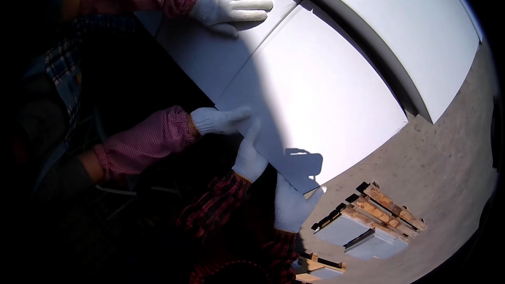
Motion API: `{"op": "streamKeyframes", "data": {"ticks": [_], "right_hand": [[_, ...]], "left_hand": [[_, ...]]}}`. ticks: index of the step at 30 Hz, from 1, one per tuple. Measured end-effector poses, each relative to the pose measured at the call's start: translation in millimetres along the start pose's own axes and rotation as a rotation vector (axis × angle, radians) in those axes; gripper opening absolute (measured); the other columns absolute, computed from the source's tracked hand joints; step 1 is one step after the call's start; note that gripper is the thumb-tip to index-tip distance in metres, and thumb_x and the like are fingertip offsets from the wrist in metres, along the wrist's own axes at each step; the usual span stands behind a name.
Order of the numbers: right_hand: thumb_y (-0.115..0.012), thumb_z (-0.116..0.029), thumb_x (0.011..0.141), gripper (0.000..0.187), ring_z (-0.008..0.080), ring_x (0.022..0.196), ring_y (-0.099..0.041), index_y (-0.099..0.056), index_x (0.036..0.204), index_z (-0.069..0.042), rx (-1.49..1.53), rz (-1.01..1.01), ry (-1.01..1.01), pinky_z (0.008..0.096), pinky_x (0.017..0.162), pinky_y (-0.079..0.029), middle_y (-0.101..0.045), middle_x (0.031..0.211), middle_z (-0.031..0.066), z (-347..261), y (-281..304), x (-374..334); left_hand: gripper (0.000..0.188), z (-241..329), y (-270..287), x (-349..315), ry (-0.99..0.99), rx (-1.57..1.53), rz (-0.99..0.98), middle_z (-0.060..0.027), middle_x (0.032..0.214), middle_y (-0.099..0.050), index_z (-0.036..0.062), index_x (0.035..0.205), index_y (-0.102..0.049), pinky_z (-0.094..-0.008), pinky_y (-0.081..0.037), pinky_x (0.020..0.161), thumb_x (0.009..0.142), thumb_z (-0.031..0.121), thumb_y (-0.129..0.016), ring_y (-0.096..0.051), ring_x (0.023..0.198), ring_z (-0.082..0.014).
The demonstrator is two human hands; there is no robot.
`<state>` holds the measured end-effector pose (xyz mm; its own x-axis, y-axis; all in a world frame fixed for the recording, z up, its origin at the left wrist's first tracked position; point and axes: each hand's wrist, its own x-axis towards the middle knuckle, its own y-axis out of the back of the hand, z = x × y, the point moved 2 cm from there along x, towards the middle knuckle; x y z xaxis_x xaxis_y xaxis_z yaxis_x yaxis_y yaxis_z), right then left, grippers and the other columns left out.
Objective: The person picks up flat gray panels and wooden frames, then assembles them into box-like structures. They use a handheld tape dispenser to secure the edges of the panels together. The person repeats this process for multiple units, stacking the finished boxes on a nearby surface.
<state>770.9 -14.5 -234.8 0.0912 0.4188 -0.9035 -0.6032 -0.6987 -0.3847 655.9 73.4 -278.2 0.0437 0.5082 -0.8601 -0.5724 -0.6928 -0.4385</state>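
A large flat white piece [326,89] lies in front of me, half in shadow; its thickness is hidden, so I cannot tell whether it is a box or a panel. At its near left edge is my left hand [250,155], in a white knitted glove, thumb up along the edge and the other fingers out of sight. My right hand [293,208], gloved alike, holds the near corner with its thumb pointing out to the right and its other fingers mostly hidden. Both my sleeves are dark red plaid.
A co-worker in pink checked sleeves has one gloved hand [239,5] flat on the adjoining white piece [200,58] and the other [218,121] at the edge beside my left hand. Beyond a dark gap stands a big white box [400,26]. Wooden pallets [381,208] lie on the concrete floor [447,179].
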Motion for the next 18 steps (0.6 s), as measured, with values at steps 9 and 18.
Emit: {"op": "streamKeyframes", "data": {"ticks": [9, 18], "right_hand": [[-0.052, -0.047, 0.104, 0.059, 0.0346, 0.134, -0.044, -0.046, 0.140, -0.001, -0.341, -0.058, -0.218, 0.0602, 0.110, -0.036, -0.049, 0.141, 0.0201, -24.2, 18.2, 5.4], [-0.065, -0.028, 0.100, 0.040, 0.0186, 0.078, -0.064, -0.057, 0.131, -0.006, -1.630, 0.302, -0.049, 0.0372, 0.065, -0.056, -0.065, 0.097, 0.0063, -172.2, 143.2, -29.4]], "left_hand": [[0.056, 2.1, -1.3, 11.6, -0.004, 0.221, -0.023, -0.0067, 0.139, -0.055, 0.0073, 0.144, -0.045, -0.0408, -0.039, 0.113, 0.103, 0.044, -0.057, -0.050, 0.131, -0.0227], [0.089, 35.7, 99.0, -77.8, 0.290, 1.422, -0.192, -0.0244, 0.160, -0.035, -0.0023, 0.157, -0.026, -0.0374, -0.031, 0.120, 0.093, 0.041, -0.071, -0.036, 0.148, -0.0321]]}}
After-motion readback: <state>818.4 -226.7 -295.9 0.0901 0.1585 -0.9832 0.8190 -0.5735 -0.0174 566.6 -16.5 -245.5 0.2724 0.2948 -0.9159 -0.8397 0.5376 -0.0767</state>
